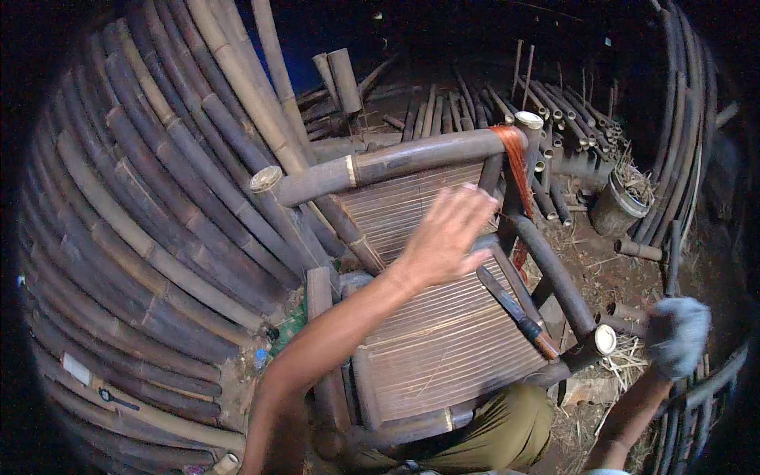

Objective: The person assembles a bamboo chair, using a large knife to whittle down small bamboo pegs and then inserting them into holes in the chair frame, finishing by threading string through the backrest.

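A bamboo chair (396,162) stands in front of me, with a slatted back and a slatted seat (443,348). Over the slats my left hand (451,237), bare and slightly blurred, reaches out with its fingers stretched and nothing visible in them. Orange strands (513,150) wrap the right end of the top rail and hang down beside the post. On the right side of the seat lies a knife (514,311) with a dark blade and a brown-ended handle. My right hand (678,336), in a grey glove, is off to the right of the armrest, smeared by motion; its fingers cannot be made out.
Dark bamboo poles (158,206) lean in a wide row along the left. Cut bamboo lengths (574,115) are stacked at the back right, near a bucket (619,204) of scraps. More poles (685,127) stand at the far right. Shavings (625,356) litter the ground.
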`<action>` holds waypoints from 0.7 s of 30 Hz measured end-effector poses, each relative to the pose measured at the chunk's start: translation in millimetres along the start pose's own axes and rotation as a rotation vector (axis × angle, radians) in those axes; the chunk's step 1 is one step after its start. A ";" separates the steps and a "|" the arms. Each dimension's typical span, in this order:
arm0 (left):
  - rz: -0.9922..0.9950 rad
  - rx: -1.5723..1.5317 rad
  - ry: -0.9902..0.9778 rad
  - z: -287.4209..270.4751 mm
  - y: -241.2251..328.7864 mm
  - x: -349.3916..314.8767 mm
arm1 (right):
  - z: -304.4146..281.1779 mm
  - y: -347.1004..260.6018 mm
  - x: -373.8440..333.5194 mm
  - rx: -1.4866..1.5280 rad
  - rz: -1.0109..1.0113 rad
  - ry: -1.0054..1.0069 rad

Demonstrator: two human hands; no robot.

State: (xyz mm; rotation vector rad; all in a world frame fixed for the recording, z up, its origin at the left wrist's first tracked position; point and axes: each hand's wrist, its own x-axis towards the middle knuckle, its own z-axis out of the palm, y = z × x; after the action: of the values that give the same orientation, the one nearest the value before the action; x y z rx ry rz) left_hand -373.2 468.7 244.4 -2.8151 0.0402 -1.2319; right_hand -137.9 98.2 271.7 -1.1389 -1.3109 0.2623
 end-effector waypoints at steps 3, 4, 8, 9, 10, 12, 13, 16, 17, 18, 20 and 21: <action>0.337 -0.189 0.088 24.9 42.8 26.2 | -54.3 -6.2 -10.0 0.138 -0.188 0.681; 0.325 -0.245 0.143 29.4 67.9 23.3 | -61.7 -1.7 5.0 0.079 -0.080 0.786; 0.106 -0.392 0.031 23.3 136.2 -22.9 | 100.8 57.9 97.9 0.041 0.760 0.206; 0.136 -0.395 0.031 26.5 146.4 -27.4 | 139.1 84.5 105.8 0.019 0.776 -0.038; 0.147 -0.377 0.018 26.8 151.6 -39.0 | 175.0 91.7 115.4 0.000 0.767 -0.258; 0.202 -0.376 -0.047 24.1 161.1 -50.2 | 226.6 100.7 135.9 0.012 0.718 -0.480; 0.257 -0.353 -0.043 20.6 157.2 -45.2 | 236.5 111.9 147.5 0.043 0.707 -0.494; 0.282 -0.242 -0.051 -14.7 121.0 -39.1 | 234.1 134.8 195.8 -0.340 0.092 -0.106; 0.186 -0.242 0.136 -18.5 95.9 -29.8 | 213.9 150.7 206.9 -0.668 -0.342 0.049; -0.023 -0.190 0.042 -32.5 60.4 -29.8 | 216.3 143.1 212.8 -0.202 -0.069 0.179; -0.164 0.146 0.243 -39.9 -19.0 -10.9 | 209.2 112.4 222.5 0.587 0.137 0.287; -0.288 0.340 0.195 -47.4 -54.4 -7.7 | 210.4 100.2 226.2 0.938 0.068 0.247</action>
State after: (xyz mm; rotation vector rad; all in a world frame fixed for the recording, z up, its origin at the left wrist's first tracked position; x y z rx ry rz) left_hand -413.5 520.8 274.7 -2.4596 -0.5289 -1.4081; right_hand -202.7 415.1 301.4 -0.3907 -0.7657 0.6771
